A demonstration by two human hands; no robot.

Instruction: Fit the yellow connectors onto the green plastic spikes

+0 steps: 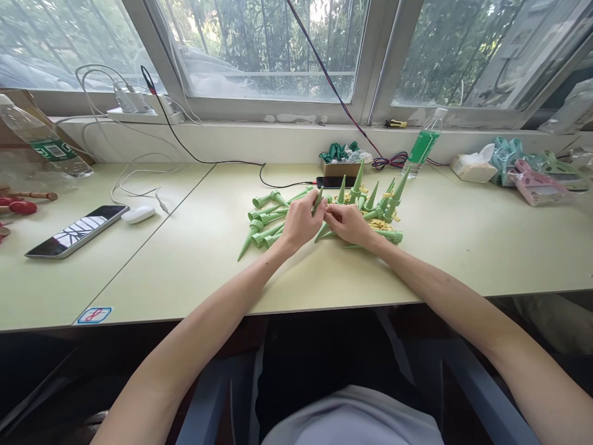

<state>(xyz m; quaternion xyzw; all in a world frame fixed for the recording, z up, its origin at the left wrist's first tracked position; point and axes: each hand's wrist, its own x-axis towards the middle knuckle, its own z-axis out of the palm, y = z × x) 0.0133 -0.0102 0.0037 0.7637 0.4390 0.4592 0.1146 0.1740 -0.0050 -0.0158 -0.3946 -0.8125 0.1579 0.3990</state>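
My left hand [303,217] is closed around a green plastic plant watering spike [317,199], its pointed end showing above the fingers. Close against it, my right hand [348,224] pinches at the spike's other end; whatever lies between these fingertips is too small to make out. Several green spikes with ribbed, cap-like ends [260,237] lie in a pile to the left of my hands. Behind and right of my right hand, more spikes [395,196] stand or lean among small yellow plastic pieces [380,225].
A black phone [334,182] on a cable lies behind the spikes, before a small cardboard box [345,168]. A green-labelled bottle [424,143] leans at the back right, near tissues [473,165]. Further left are a larger phone [78,232] and a white mouse [138,214].
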